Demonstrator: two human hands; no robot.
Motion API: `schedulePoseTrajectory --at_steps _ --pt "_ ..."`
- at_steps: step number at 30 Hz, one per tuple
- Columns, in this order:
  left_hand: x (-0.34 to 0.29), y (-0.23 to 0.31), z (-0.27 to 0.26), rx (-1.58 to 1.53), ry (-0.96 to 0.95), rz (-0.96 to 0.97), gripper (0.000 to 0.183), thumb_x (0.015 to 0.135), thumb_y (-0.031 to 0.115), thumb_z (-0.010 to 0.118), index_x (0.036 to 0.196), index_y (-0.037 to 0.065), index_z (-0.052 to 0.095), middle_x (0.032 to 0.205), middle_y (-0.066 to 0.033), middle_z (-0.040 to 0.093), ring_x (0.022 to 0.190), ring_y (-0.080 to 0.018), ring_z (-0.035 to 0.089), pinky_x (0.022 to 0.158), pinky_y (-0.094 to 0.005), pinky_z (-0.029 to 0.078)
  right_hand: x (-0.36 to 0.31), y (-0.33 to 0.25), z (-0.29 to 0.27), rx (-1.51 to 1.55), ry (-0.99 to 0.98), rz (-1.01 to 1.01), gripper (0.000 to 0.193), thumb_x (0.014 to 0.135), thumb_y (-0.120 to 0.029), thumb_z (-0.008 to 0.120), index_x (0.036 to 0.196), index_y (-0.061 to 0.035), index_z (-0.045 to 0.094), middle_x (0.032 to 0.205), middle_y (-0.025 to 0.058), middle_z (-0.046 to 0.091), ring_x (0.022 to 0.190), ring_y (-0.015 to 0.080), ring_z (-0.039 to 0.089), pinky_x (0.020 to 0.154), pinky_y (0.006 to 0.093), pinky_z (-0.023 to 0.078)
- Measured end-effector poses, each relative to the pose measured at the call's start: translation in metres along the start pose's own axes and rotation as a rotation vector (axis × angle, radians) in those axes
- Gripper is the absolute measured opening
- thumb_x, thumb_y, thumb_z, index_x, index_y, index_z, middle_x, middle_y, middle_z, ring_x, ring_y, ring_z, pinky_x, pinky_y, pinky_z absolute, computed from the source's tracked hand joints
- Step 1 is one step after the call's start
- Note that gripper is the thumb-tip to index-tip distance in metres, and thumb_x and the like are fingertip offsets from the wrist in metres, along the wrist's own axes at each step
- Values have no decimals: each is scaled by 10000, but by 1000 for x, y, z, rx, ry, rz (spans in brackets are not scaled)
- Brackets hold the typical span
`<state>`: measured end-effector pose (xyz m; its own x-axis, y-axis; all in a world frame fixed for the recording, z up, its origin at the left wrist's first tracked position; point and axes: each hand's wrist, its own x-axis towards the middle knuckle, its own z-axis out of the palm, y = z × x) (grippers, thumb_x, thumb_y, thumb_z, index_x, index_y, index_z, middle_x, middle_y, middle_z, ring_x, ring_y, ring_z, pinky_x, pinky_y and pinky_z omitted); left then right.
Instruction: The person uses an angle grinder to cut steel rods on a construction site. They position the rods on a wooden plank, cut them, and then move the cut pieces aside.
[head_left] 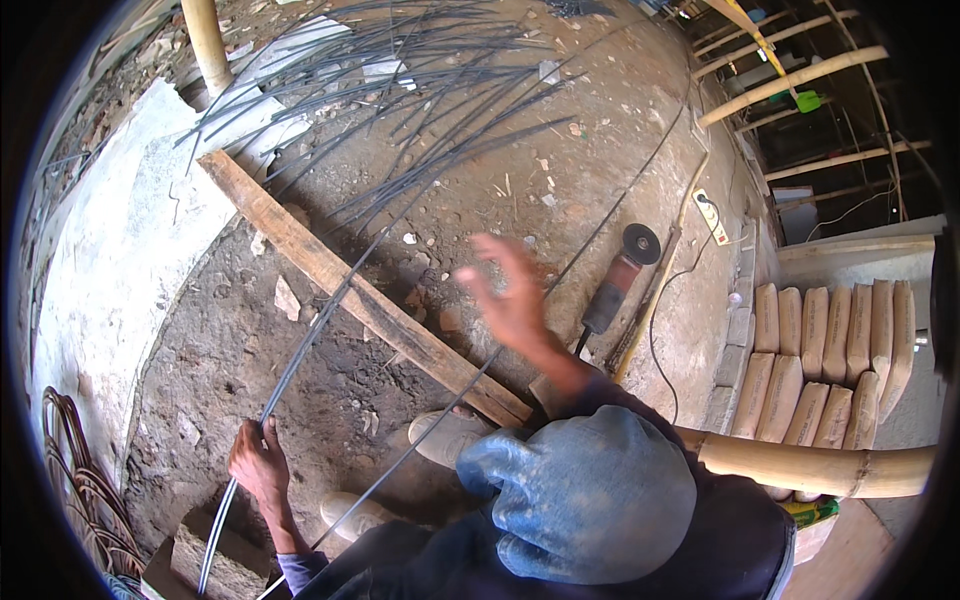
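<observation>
My left hand (pixel 260 460) is closed around a few thin steel rods (pixel 300 355), which slant up and away across a rough wooden plank (pixel 345 285). My right hand (pixel 508 300) hovers past the plank's nearer end, fingers spread and slightly blurred, with nothing in it. Close beside that hand passes a single long rod (pixel 430 430), stretching from the lower left toward the upper right. To the right lies an angle grinder (pixel 615 288) with a dark disc.
Many loose steel rods (pixel 430 85) lie scattered at the far side. Bent rods (pixel 85 470) and a concrete block (pixel 215 555) sit at left. On the right are stacked brown bags (pixel 790 390), a bamboo pole (pixel 790 462) and a socket strip (pixel 710 215) with a cord.
</observation>
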<state>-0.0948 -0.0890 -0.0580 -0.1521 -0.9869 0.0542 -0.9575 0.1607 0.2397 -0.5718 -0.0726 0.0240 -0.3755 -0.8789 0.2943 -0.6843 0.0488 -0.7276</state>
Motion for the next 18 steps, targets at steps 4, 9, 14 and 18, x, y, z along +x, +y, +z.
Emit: schedulePoseTrajectory --at_steps 4,9,14,18 --pt "3 2 -3 21 -29 3 389 1066 397 723 899 63 613 798 -178 666 734 -438 669 662 -542 500 -36 108 -98 -121 598 190 500 1002 -323 859 1373 -24 708 1246 139 718 1119 245 692 1044 408 532" --pt "6 6 -9 42 -94 -49 418 1068 420 719 871 68 610 792 -177 685 740 -443 693 670 -551 518 -84 218 -184 -404 596 946 804 990 -525 825 1455 107 649 1373 218 734 1203 307 707 1035 436 548" --pt "8 13 -20 23 -114 -35 427 1064 435 721 892 62 607 817 -178 694 758 -431 700 701 -539 529 -96 255 -185 0 370 1022 728 916 -489 891 1338 86 745 1228 166 789 1070 286 729 937 437 572" --pt "9 16 -24 -9 -133 -39 419 1044 450 740 934 63 623 856 -166 701 829 -414 708 768 -530 534 -90 261 -195 229 316 1048 532 947 -370 888 1331 -40 727 1094 61 751 928 245 738 876 425 625"
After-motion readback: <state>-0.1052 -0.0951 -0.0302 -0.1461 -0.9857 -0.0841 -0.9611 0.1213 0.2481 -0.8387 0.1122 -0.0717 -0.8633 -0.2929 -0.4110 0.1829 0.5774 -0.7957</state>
